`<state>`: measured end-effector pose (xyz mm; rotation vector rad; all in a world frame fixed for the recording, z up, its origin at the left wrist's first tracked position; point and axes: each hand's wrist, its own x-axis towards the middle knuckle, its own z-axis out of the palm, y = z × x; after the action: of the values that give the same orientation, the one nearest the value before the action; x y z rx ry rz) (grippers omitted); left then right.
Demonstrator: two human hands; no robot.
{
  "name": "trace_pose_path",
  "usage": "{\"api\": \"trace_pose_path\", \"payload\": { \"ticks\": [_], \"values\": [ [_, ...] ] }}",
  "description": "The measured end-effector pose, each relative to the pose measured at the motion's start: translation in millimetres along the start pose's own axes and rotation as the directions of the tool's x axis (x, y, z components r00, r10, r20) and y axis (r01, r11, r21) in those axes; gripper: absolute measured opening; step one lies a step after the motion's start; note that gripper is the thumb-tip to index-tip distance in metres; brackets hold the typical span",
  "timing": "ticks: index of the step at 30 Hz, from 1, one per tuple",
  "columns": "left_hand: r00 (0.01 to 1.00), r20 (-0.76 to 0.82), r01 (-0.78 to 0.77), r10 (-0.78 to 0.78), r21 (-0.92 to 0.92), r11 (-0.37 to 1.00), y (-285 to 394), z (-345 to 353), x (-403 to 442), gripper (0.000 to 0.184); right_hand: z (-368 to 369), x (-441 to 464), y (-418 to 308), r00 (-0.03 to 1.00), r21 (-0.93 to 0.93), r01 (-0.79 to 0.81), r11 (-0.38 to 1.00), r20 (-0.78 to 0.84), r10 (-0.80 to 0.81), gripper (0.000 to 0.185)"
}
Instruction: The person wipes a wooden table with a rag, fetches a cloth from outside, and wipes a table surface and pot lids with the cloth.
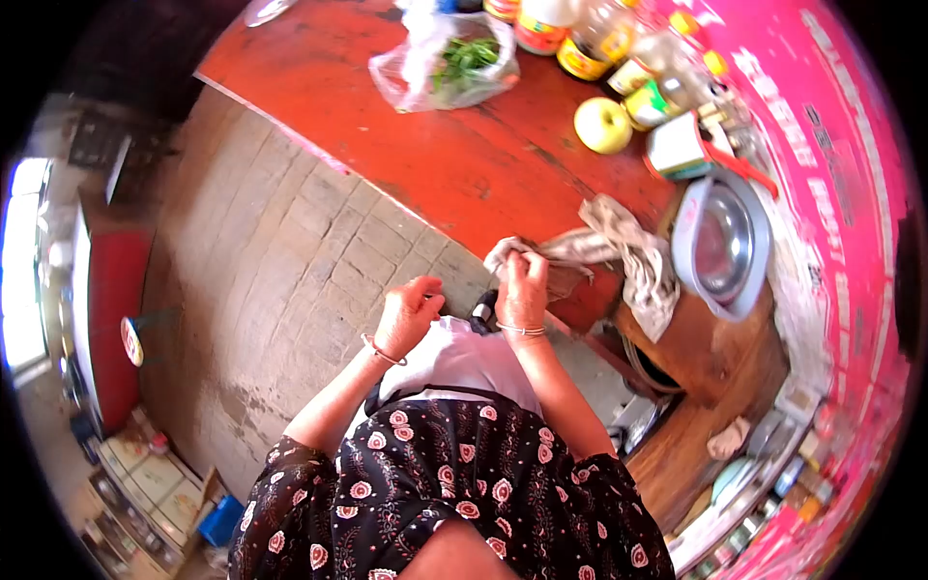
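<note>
My right hand (523, 290) is closed on one end of a crumpled, light-coloured cloth (633, 246) at the near edge of the red table (416, 164). The rest of that cloth trails right across the tabletop. To the left, my left hand (410, 314) hangs over the floor with its fingers curled; whether anything small is between them is hidden. Each wrist wears a bracelet.
On the table stand a plastic bag of green leaves (469, 63), a yellow-green apple (602, 126), several bottles (592, 39) and a white box (677, 147). A grey-blue basin (723, 246) sits at right, above a brown wooden surface (720, 358). Tiled floor (290, 232) lies left.
</note>
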<state>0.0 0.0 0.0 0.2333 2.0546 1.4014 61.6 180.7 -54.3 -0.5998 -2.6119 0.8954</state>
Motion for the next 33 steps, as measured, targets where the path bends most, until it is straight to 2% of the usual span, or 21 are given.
{"api": "trace_pose_path", "payload": {
  "ticks": [2,3,4,5,7,8,10,11,12,13,15,17,19,21,22,25,27,29,31,32,33],
  "values": [
    [0.998,-0.06,-0.009,0.009,0.008,1.0,-7.2,4.4,-3.5,0.023,5.2,17.4,-10.8,0.975,0.304,0.112,0.946,0.151,-0.164,0.026],
    [0.999,-0.038,-0.028,0.023,-0.114,0.993,-14.2,13.6,3.0,0.022,3.8,31.5,-1.5,0.945,0.301,0.21,0.93,0.184,-0.272,0.021],
    [0.997,-0.075,-0.026,0.022,-0.043,0.999,-13.5,-12.4,-3.3,0.022,11.3,41.9,-33.8,0.945,0.446,-0.108,0.888,0.324,-0.048,0.02],
    [0.995,-0.099,-0.031,0.03,-0.012,0.999,-13.7,-21.4,-5.6,0.022,2.8,55.2,-52.0,0.854,0.479,-0.411,0.775,0.501,0.143,0.02],
    [0.989,-0.148,0.024,-0.023,0.006,1.0,-13.9,-42.3,-13.2,0.022,6.5,85.1,-53.7,0.991,0.441,-0.052,0.896,0.133,-0.008,0.017],
    [0.984,-0.177,0.03,-0.032,-0.014,0.999,-19.4,-43.1,-13.6,0.022,18.1,102.9,-23.3,0.997,0.276,0.027,0.961,0.059,-0.045,0.021],
    [0.97,-0.228,0.08,-0.089,-0.052,0.995,-29.8,-51.8,-20.4,0.024,14.9,128.5,-18.3,0.989,0.202,0.145,0.969,-0.031,-0.141,0.033],
    [0.962,-0.244,0.109,-0.118,-0.05,0.993,-43.0,-52.6,-21.6,0.024,18.5,136.8,-20.8,0.996,0.075,0.05,0.996,0.076,-0.056,0.029],
    [0.945,-0.324,0.075,-0.038,0.103,0.992,-42.9,-51.3,-22.5,0.024,19.1,141.1,-45.2,0.978,0.117,-0.033,0.993,0.209,0.008,0.031],
    [0.953,-0.302,0.04,-0.005,0.111,0.993,-58.1,-53.9,-22.5,0.022,53.6,131.2,-24.9,0.974,0.265,0.02,0.964,0.21,-0.078,0.034],
    [0.941,-0.331,-0.017,0.071,0.164,0.986,-61.4,-56.3,-10.7,0.022,76.4,116.7,-40.6,0.822,0.122,0.474,0.872,0.293,-0.488,0.033],
    [0.936,-0.347,-0.006,0.067,0.176,0.984,-57.3,-62.6,-11.9,0.025,76.7,87.5,-80.9,0.717,0.346,0.186,0.92,0.592,-0.368,0.037],
    [0.913,-0.378,-0.093,0.15,0.165,0.982,-62.6,-68.5,-5.8,0.037,81.9,73.7,-97.5,0.664,0.475,-0.123,0.872,0.692,-0.284,0.037],
    [0.956,-0.29,-0.062,0.034,-0.089,0.994,-52.9,-81.3,-8.1,0.05,68.7,69.1,-118.5,0.622,0.517,-0.439,0.735,0.765,-0.167,0.029],
    [0.988,-0.137,0.015,-0.078,-0.408,0.913,-39.7,-90.9,-13.4,0.057,52.4,68.7,-139.4,0.552,0.484,-0.518,0.705,0.819,-0.157,0.037],
    [0.998,-0.062,-0.003,-0.028,-0.452,0.892,-34.7,-99.4,-6.7,0.047,45.7,67.7,-156.9,0.552,0.551,-0.519,0.653,0.8,-0.236,0.036],
    [0.996,-0.016,0.063,-0.084,-0.534,0.843,-29.9,-105.0,-9.3,0.027,42.2,63.6,-165.4,0.631,0.624,-0.475,0.62,0.733,-0.254,0.036],
    [0.996,-0.015,0.063,-0.086,-0.563,0.824,-28.0,-111.2,-10.1,0.024,43.3,61.2,-166.6,0.714,0.664,-0.541,0.516,0.687,-0.136,0.036],
    [0.991,-0.129,-0.088,0.026,-0.498,0.863,-43.1,-103.7,-3.5,0.019,44.6,55.5,-156.8,0.754,0.665,-0.6,0.445,0.655,0.037,0.035],
    [0.994,-0.022,0.087,-0.111,-0.477,0.874,-32.7,-109.9,-4.9,0.017,46.0,51.6,-144.9,0.755,0.635,-0.624,0.455,0.64,0.142,0.035],
    [0.994,-0.031,0.091,-0.109,-0.355,0.931,-12.3,-121.0,-12.0,0.017,42.1,46.8,-145.6,0.767,0.638,-0.614,0.464,0.62,0.162,0.036]
  ]
}}
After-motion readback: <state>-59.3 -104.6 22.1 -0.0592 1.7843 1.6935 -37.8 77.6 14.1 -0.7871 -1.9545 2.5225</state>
